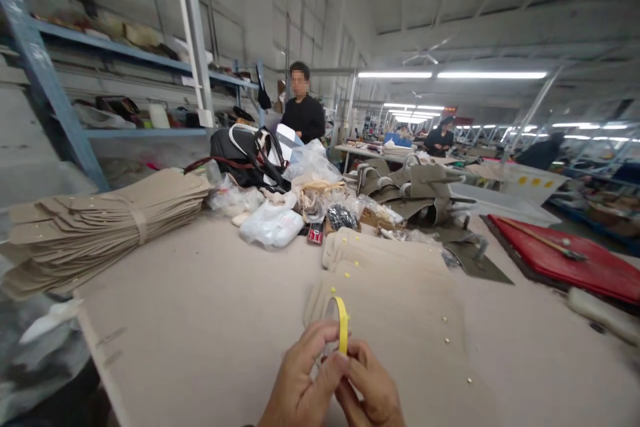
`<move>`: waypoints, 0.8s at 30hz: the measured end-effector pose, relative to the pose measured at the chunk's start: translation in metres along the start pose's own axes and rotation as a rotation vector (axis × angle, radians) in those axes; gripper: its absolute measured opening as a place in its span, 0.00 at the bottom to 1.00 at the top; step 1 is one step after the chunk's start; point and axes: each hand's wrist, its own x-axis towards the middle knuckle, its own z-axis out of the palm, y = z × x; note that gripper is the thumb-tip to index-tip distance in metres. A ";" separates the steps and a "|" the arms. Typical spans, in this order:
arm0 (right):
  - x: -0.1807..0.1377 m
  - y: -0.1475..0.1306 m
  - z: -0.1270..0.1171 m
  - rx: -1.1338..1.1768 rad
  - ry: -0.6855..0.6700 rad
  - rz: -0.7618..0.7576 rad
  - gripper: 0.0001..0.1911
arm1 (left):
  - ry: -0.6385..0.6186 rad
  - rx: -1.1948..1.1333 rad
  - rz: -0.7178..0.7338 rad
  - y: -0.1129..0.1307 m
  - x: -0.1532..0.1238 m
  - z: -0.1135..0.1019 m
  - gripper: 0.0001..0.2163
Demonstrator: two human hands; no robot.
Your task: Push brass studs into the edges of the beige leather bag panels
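Observation:
A narrow roll of yellow tape (342,321) stands on edge between both my hands, low in the middle of the view. My left hand (300,383) grips it from the left, thumb and fingers wrapped around its lower rim. My right hand (371,388) pinches its bottom edge from the right. Just beyond the roll lie stacked beige cut pieces (395,280) with small studs, flat on the beige table (210,320).
A strapped bundle of beige pieces (100,223) lies at the left. Plastic bags (273,223), a dark handbag (245,157) and grey-green bag parts (425,193) crowd the far side. A red mat (565,260) carrying a tool lies right. A person in black (303,113) stands behind.

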 end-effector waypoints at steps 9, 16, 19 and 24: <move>0.009 -0.016 -0.025 -0.055 0.013 0.114 0.09 | -0.102 0.080 -0.009 0.016 0.000 0.006 0.11; 0.020 -0.042 -0.058 -0.213 0.070 -0.021 0.11 | -0.064 0.519 0.314 0.014 -0.001 0.004 0.07; 0.023 -0.046 -0.060 -0.280 -0.022 -0.140 0.15 | -0.105 0.559 0.322 0.017 -0.003 0.004 0.08; 0.021 -0.041 -0.057 -0.315 -0.055 -0.174 0.11 | -0.151 0.578 0.337 0.013 -0.006 0.008 0.08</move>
